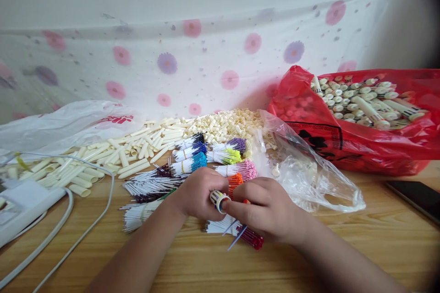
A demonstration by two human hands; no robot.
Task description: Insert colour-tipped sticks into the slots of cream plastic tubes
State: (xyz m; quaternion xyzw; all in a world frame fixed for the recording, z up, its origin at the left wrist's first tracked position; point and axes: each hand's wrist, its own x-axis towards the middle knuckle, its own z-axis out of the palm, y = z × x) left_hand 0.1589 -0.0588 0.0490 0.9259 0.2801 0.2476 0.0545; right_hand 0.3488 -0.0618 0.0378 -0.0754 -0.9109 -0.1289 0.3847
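My left hand (202,194) is closed around a cream multicolour pen barrel (217,199), its slotted, open end facing me. The fingers of my right hand (266,208) are bent in at that open end, the index finger touching its rim. Thin bluish-purple pen refills (238,238) stick out below the right hand, apparently pinched in it; an orange-red tip shows between its fingers. Under and behind my hands lie banded bundles of white refills with coloured ends, among them dark red (252,238), orange (235,183), pink (247,168) and blue (198,160).
Loose cream pen tubes (134,169) and a heap of small slotted parts (227,126) lie behind. A red bag (309,142) full of pens stands right, beside a clear plastic bag (330,187) and a phone (415,199). A power strip (30,210) with cables lies left.
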